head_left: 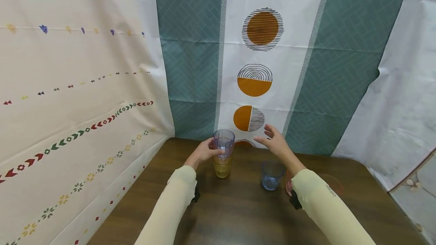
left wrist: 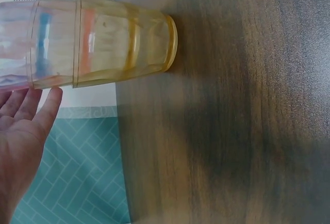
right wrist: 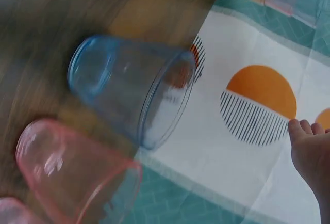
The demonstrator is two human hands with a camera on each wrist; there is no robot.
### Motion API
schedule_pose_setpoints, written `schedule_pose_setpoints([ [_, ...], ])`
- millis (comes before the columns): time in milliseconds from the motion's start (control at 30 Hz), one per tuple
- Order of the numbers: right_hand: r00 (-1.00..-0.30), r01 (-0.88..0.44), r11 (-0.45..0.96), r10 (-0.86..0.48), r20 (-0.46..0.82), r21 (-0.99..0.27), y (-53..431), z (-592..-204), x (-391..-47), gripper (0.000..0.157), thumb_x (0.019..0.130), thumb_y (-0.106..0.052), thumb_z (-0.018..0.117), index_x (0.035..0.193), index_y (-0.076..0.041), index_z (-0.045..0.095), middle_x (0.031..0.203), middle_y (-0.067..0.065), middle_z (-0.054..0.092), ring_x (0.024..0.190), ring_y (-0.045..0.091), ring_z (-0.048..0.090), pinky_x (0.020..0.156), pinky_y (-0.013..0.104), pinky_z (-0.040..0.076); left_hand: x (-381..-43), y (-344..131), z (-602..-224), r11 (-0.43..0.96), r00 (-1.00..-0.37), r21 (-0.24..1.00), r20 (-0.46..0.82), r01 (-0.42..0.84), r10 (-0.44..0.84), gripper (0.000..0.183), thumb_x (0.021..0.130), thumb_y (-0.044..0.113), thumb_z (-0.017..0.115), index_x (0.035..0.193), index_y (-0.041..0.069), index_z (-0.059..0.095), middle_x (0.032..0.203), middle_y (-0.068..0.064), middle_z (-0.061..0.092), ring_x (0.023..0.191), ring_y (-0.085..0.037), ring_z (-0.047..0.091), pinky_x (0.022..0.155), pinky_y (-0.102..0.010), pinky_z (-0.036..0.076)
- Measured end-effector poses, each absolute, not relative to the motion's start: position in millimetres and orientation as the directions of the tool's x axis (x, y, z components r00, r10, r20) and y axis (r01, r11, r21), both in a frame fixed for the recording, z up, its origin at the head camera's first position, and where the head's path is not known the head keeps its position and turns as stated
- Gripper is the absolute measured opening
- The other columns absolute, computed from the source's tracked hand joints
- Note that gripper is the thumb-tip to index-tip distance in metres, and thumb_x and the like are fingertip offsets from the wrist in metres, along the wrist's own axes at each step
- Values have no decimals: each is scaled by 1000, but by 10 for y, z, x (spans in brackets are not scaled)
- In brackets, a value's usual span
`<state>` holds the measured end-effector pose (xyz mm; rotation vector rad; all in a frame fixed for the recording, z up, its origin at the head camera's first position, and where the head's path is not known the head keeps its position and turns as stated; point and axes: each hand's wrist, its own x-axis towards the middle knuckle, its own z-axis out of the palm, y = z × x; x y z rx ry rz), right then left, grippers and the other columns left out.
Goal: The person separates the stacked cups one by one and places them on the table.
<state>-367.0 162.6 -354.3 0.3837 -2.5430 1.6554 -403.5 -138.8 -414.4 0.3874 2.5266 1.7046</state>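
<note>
An upright stack of nested clear plastic cups (head_left: 223,165) has a yellow cup (left wrist: 126,43) at the bottom and purple-tinted plastic at the top. My left hand (head_left: 204,153) holds the stack near its upper part, thumb across the front. In the left wrist view the left fingers (left wrist: 49,108) touch its side. My right hand (head_left: 275,143) is raised behind and above a blue cup (head_left: 271,177), fingers spread and holding nothing. The blue cup (right wrist: 129,87) stands upright, apart from that hand. Just right of it is a pink cup (right wrist: 72,172), mostly hidden by the right forearm in the head view.
Another pink cup (right wrist: 18,212) shows at the edge of the right wrist view. The brown wooden table (head_left: 238,214) ends at a patterned cloth (head_left: 190,67) hanging behind it. A cream cloth (head_left: 85,86) hangs at the left.
</note>
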Motion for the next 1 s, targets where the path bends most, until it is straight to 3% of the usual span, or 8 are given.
schedule_pose_setpoints([
  [300,-964,-252,369,-179,198,-895,1283,-3709,-3790,86,93,-31,70,156,-1,19,159,23,25,145,38,28,112,52,32,-4035,-1370,-4213,390,-960,904,67,173,271,81,85,24,80,149,0,37,141,-21,52,128,-37,50,106,-51,41],
  [1000,-962,-244,354,-204,180,-903,627,-3819,-3880,86,89,-28,76,153,1,27,155,21,34,139,38,39,109,50,38,-4044,-1413,-4243,397,-963,901,72,175,260,80,86,22,79,151,3,36,142,-19,51,128,-35,51,105,-50,42],
])
